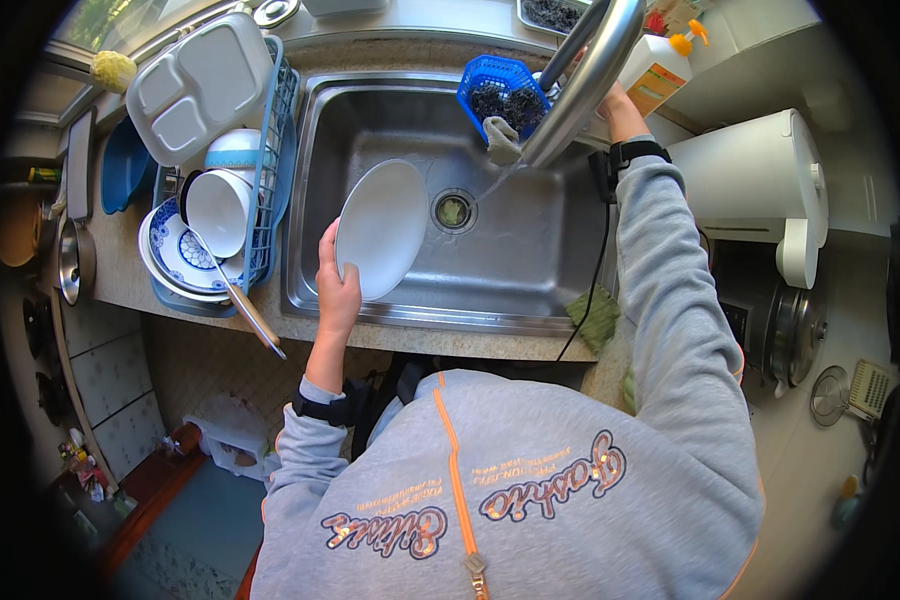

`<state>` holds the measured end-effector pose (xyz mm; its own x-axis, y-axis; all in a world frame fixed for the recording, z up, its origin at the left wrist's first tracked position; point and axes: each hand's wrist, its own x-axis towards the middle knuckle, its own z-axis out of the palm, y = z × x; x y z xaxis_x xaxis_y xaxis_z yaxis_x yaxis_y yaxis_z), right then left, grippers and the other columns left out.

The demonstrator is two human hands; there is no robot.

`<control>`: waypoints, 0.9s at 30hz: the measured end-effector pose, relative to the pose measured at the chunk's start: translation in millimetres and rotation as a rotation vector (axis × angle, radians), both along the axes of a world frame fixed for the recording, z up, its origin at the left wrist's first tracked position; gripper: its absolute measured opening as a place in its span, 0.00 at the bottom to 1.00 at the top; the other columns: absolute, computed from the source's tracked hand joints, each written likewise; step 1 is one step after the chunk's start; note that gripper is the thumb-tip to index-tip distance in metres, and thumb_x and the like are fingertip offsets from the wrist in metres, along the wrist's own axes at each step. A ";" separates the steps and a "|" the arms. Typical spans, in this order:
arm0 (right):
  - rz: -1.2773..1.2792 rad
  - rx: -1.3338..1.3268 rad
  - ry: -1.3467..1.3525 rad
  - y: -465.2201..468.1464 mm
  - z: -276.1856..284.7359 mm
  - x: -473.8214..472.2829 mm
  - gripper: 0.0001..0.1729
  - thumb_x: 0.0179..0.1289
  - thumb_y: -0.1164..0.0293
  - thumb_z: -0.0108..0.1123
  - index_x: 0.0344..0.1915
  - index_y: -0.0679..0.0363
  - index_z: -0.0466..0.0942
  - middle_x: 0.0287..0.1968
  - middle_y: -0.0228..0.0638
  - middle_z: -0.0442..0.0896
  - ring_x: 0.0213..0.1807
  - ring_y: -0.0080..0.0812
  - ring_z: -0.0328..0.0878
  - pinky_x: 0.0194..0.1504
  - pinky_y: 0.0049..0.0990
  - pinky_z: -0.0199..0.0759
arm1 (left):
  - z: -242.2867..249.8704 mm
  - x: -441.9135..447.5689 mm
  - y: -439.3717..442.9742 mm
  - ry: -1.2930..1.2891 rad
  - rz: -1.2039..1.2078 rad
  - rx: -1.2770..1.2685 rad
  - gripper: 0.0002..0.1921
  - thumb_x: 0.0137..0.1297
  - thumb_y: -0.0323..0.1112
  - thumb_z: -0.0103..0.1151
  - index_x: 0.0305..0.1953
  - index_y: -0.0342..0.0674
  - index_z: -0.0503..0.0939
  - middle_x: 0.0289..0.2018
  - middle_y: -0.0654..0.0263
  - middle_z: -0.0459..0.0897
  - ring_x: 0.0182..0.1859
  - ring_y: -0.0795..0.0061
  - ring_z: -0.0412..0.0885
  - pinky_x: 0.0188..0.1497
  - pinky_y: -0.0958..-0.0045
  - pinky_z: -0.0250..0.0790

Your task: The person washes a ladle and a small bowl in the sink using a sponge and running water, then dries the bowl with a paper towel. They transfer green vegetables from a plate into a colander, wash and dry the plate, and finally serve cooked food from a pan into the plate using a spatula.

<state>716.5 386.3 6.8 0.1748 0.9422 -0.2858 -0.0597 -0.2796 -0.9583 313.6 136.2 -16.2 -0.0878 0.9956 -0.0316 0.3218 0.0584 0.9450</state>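
Note:
My left hand grips the rim of a white oval-looking dish, thumb on its inner face. The dish is tilted above the left half of a stainless steel sink. My right hand reaches behind the metal faucet, which hides most of its fingers; whether it grips the faucet lever cannot be seen. A thin stream of water runs from the spout towards the drain, where something pale green lies. Beside the spout hangs a blue plastic basket with steel wool scourers and a greyish cloth.
Left of the sink, a blue dish rack holds bowls, a plate and a divided tray. A wooden-handled utensil juts over the counter edge. A green cloth, a black cord, a pump bottle and a white appliance are rightward.

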 end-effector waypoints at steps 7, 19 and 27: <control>0.011 0.024 -0.082 -13.7 7.5 -13.7 0.38 0.40 0.89 0.36 0.55 0.59 0.73 0.48 0.33 0.78 0.54 0.28 0.71 0.58 0.23 0.57 | 6.1 5.6 -4.2 0.080 0.003 0.042 0.27 0.59 0.19 0.38 0.62 0.39 0.59 0.54 0.53 0.73 0.57 0.61 0.72 0.59 0.68 0.61; -0.591 0.253 -0.604 -57.7 -52.5 -0.9 0.21 0.44 0.83 0.48 0.41 0.63 0.79 0.36 0.38 0.78 0.38 0.32 0.75 0.42 0.27 0.70 | 6.0 1.4 -12.6 0.341 -0.206 0.151 0.33 0.54 0.16 0.46 0.63 0.46 0.58 0.54 0.49 0.71 0.55 0.47 0.71 0.54 0.61 0.66; 0.427 0.484 -0.558 -224.5 -1.4 -119.2 0.34 0.43 0.84 0.51 0.56 0.55 0.70 0.50 0.39 0.72 0.49 0.34 0.72 0.51 0.29 0.68 | 18.8 -3.7 -18.7 0.511 -0.403 0.276 0.32 0.51 0.15 0.48 0.60 0.45 0.62 0.52 0.56 0.73 0.52 0.52 0.72 0.48 0.60 0.69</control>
